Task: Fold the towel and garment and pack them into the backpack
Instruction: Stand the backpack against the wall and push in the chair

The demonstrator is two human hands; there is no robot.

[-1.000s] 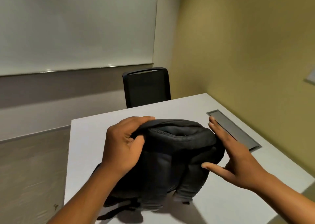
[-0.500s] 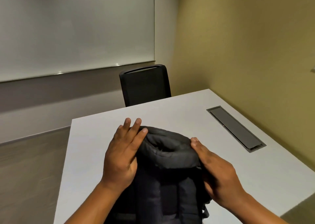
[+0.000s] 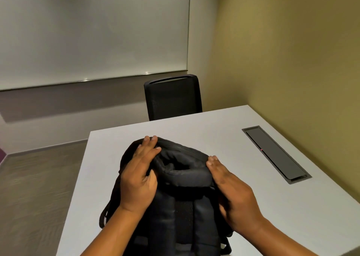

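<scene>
The black backpack (image 3: 181, 207) stands on the white bench (image 3: 214, 133), near its front edge, with its strapped back panel facing the person. Its padded top is bunched into a thick roll. What it holds cannot be told, as the inside is hidden.

Both hands are on that top, one on each side. The left hand (image 3: 139, 177) lies over the upper left corner, its fingers (image 3: 150, 141) laid nearly straight across the crest and the thumb pressed into the fold beside the roll. It presses rather than clasps. The right hand (image 3: 233, 195) is set flat against the upper right side, its fingertips (image 3: 212, 159) reaching the end of the roll and its palm against the fabric. Its thumb is out of sight. The roll sits between the two hands, which touch the backpack but not each other.

A grey hatch (image 3: 274, 154) is sunk into the bench, well apart to the right of the backpack. A black chair (image 3: 172, 98) stands at the far edge, below a whiteboard (image 3: 93, 31).
</scene>
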